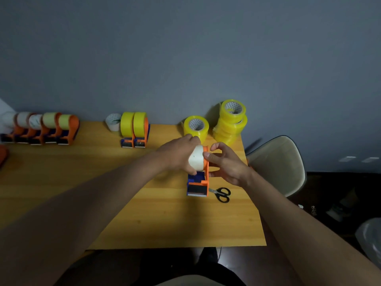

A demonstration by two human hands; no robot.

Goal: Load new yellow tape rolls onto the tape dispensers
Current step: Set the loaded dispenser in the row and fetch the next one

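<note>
An orange and blue tape dispenser stands on the wooden table at the right. A white, nearly used-up roll sits in it. My left hand grips that white roll from the left. My right hand holds the dispenser's orange side plate, thumb against the roll's edge. A single new yellow tape roll lies just behind my hands. Beside it rises a stack of yellow rolls.
Two dispensers with yellow rolls stand at the back middle, a white core beside them. A row of several dispensers lines the back left. Black scissors lie right of the dispenser. A beige chair stands past the table's right edge.
</note>
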